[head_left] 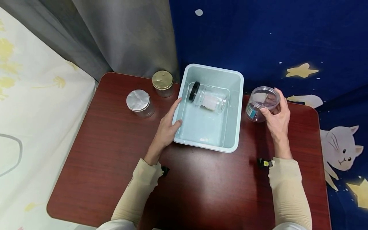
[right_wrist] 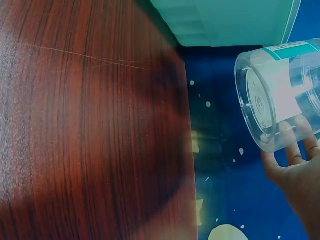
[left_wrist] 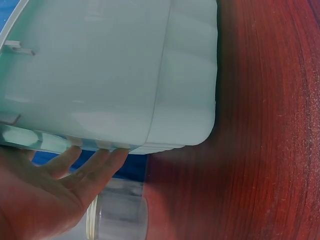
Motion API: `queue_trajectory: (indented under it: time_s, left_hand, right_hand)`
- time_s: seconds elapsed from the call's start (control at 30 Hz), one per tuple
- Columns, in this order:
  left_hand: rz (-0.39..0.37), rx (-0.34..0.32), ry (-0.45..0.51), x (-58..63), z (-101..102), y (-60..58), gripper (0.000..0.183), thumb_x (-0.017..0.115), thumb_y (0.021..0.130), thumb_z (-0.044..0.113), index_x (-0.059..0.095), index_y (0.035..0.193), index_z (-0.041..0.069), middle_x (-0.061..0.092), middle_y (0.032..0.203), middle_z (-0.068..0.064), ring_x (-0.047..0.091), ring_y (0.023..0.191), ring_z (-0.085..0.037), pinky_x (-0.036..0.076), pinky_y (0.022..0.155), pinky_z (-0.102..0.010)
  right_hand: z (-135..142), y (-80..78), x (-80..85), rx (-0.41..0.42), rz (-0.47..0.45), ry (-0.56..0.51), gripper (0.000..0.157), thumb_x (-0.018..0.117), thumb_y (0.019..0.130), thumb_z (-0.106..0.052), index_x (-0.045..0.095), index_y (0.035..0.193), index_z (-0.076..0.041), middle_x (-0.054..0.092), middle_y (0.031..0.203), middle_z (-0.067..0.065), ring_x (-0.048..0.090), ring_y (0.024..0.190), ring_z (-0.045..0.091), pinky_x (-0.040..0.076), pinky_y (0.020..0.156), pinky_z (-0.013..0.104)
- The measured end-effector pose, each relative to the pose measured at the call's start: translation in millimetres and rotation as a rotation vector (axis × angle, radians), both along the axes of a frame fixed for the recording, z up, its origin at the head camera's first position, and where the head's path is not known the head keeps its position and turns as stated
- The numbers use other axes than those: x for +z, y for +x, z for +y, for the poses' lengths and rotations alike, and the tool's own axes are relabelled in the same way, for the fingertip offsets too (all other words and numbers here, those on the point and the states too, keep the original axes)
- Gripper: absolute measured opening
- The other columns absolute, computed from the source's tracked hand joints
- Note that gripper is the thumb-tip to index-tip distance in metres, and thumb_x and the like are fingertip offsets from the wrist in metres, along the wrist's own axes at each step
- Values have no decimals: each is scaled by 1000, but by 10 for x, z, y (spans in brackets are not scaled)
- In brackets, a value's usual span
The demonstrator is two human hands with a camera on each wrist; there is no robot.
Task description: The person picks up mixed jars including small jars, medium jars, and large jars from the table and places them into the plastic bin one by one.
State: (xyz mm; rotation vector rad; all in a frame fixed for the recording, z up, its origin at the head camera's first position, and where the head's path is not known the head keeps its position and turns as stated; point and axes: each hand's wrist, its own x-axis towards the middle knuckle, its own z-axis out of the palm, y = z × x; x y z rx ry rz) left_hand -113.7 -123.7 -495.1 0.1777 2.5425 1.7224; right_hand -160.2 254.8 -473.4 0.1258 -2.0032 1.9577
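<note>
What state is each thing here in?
Bin: open, one jar inside.
Black-lidded jar: closed, on its side.
Silver-lidded jar: closed, upright.
Gold-lidded jar: closed, upright.
Teal-labelled jar: held aloft, unclear if lidded.
Left grip: holding the bin.
Right grip: holding that jar.

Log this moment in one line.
left hand: holds bin at rim; right hand: grips clear jar; in bin: black-lidded jar on its side; left of bin: silver-lidded jar, gold-lidded jar

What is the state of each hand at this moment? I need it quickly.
Left hand: holding the light-blue bin at its left rim.
Right hand: holding the clear jar with a teal label.
</note>
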Motion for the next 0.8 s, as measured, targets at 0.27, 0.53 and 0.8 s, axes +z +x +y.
queue_trajectory:
  time_s: [0.27, 0.53, 0.8]
  left_hand:
    - [1, 0, 11, -11, -4, 7, 80, 51, 91, 4, 26, 154, 47, 33, 155, 17, 35, 138, -4, 33, 109, -45]
    - [7, 5, 12, -13, -17, 2, 81, 51, 91, 2, 27, 154, 46, 33, 156, 16, 34, 138, -5, 33, 109, -46]
    - [7, 2, 12, -25, -1, -4, 80, 50, 90, 4, 26, 154, 47, 33, 155, 17, 35, 137, -4, 33, 109, -45]
  right_hand:
    - [-2, -12, 41, -18, 84, 60, 95, 91, 68, -41, 51, 140, 5, 56, 132, 13, 55, 111, 31, 46, 95, 26]
    - [-17, -3, 68, -16, 86, 66, 92, 90, 68, -42, 54, 140, 2, 57, 131, 13, 55, 112, 30, 45, 96, 26]
    - [-12, 23, 115, -29, 107, 105, 92, 90, 65, -48, 58, 137, 0, 59, 122, 15, 57, 105, 27, 45, 91, 24]
